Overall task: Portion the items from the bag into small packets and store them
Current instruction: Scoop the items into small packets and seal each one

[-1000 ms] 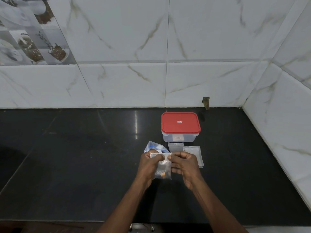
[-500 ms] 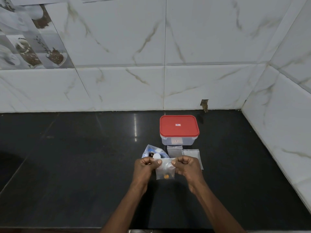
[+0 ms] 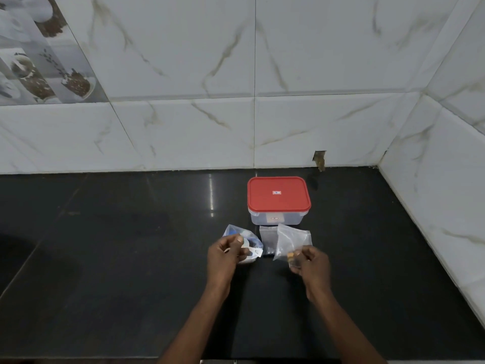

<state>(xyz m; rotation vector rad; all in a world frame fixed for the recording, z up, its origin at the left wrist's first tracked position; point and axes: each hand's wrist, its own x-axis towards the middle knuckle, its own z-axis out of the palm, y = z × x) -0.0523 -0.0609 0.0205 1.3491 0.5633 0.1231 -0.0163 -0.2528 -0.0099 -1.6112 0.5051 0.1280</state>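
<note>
Pinching the packet (image 3: 290, 239) by its near corner, the right hand (image 3: 311, 264) held it right of the bag (image 3: 253, 244); the left hand (image 3: 225, 254) was curled, its grip unclear, and seemed best placed to open the box (image 3: 278, 197)

Dim, even light; countertop (image 3: 131, 258) glare streak; wide-angle edge warping

Before you: a red lid (image 3: 278, 195) on a clear container (image 3: 262, 219), a glossy black counter (image 3: 131, 258), and white wall tiles (image 3: 183, 61) veined in tan. Your packet (image 3: 291, 239) is transparent, with an orange piece (image 3: 290, 256) inside; the bag (image 3: 252, 241) shows blue and white.
</note>
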